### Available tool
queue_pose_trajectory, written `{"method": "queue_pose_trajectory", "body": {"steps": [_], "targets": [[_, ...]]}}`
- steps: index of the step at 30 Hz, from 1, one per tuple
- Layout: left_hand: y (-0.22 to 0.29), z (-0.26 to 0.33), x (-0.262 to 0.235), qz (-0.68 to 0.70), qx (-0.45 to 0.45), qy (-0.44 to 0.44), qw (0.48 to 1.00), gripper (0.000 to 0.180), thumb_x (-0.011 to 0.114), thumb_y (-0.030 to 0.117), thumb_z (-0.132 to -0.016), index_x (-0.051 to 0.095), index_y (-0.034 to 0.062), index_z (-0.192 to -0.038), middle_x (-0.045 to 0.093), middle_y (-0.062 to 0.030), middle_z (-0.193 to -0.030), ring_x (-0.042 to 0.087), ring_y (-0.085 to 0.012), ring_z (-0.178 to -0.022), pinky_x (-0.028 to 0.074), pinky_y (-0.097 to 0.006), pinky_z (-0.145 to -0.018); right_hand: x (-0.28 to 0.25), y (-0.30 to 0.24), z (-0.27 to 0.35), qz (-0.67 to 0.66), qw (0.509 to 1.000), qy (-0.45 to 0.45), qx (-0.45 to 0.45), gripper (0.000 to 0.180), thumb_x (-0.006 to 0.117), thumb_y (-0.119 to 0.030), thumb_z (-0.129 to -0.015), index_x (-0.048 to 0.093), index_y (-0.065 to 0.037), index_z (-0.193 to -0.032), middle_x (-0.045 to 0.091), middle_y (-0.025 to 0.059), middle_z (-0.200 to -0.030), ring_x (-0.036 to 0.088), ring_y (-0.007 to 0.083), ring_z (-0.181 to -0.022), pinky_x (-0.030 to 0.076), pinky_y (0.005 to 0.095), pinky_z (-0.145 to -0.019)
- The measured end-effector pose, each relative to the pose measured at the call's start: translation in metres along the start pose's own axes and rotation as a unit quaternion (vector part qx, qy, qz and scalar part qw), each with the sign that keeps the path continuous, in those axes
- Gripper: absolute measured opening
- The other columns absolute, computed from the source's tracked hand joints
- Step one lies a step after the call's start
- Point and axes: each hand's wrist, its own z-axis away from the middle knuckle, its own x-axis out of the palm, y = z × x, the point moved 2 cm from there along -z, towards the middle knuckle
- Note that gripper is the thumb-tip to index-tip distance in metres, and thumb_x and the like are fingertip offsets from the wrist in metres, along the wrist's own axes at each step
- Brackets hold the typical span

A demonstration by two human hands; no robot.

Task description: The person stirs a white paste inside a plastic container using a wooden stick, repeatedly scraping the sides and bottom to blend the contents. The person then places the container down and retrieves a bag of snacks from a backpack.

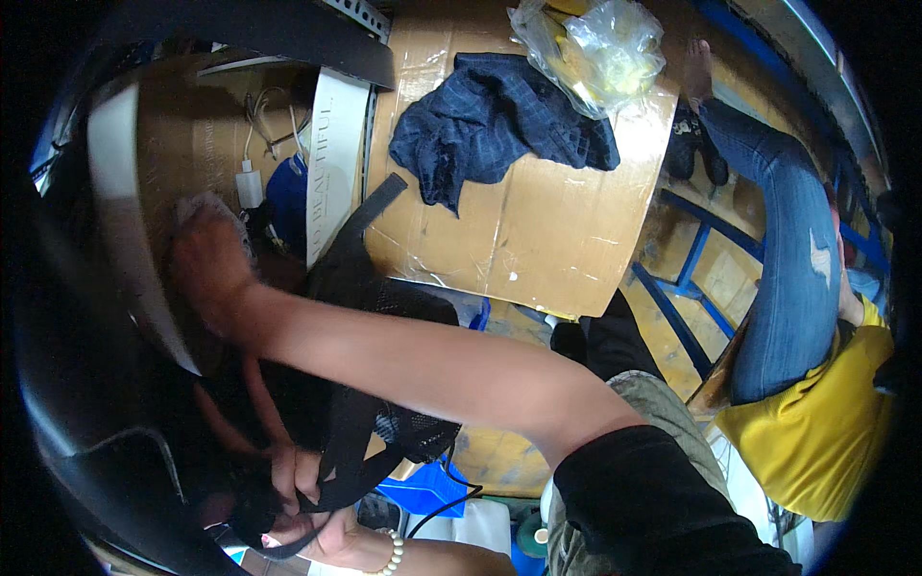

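My right arm, in a black sleeve, reaches across to the left. My right hand is closed on a crumpled pale thing, perhaps plastic or cloth, inside an open box with white edges. Most of that thing is hidden by the hand. Low at the left, my left hand, wearing a beaded bracelet, has its fingers closed round a black strap of a dark bag with mesh panels. Shadow hides much of the bag. Next to my right hand in the box lie a white charger with a cable and something blue.
A cardboard-covered surface ahead bears a dark blue checked cloth and a clear plastic bag with yellow contents. At right sits a person in jeans beside a blue metal frame. A blue bin stands below.
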Motion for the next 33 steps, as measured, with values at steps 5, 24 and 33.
{"method": "queue_pose_trajectory", "body": {"steps": [5,24,33], "targets": [[0.018,-0.014,0.001,-0.07,-0.022,-0.007,0.997,0.09,0.072,0.017,-0.081,0.029,0.0185,-0.159,0.037,-0.0022,-0.088,0.032,-0.0121,-0.058,0.029,-0.026,-0.06,-0.003,-0.033,0.002,0.034,0.991,-0.13,0.023,0.017,0.068,-0.021,-0.083,0.077,-0.01,-0.093,0.07,0.0075,-0.092,0.067,0.0248,-0.095,0.05,0.0382,-0.061],[0.025,0.013,-0.044,0.021,0.028,0.094,0.995,0.052,0.067,0.015,-0.096,0.054,0.0167,-0.146,0.057,-0.01,-0.143,0.064,-0.0204,-0.117,0.034,-0.049,-0.117,-0.229,0.17,0.136,0.183,0.943,0.276,-0.034,0.049,0.08,-0.006,-0.071,0.067,-0.01,-0.118,0.06,0.0167,-0.126,0.055,0.0378,-0.121,0.047,0.0479,-0.101],[0.005,0.004,-0.011,0.014,-0.005,-0.022,1.0,0.057,0.063,0.008,-0.095,0.048,0.0175,-0.149,0.033,-0.007,-0.134,0.05,-0.0102,-0.081,0.038,-0.03,-0.087,-0.301,0.274,0.156,0.198,0.967,0.123,0.105,0.092,0.086,0.002,-0.063,0.049,-0.018,-0.145,0.043,0.0272,-0.145,0.048,0.0423,-0.132,0.045,0.0476,-0.111]]}}
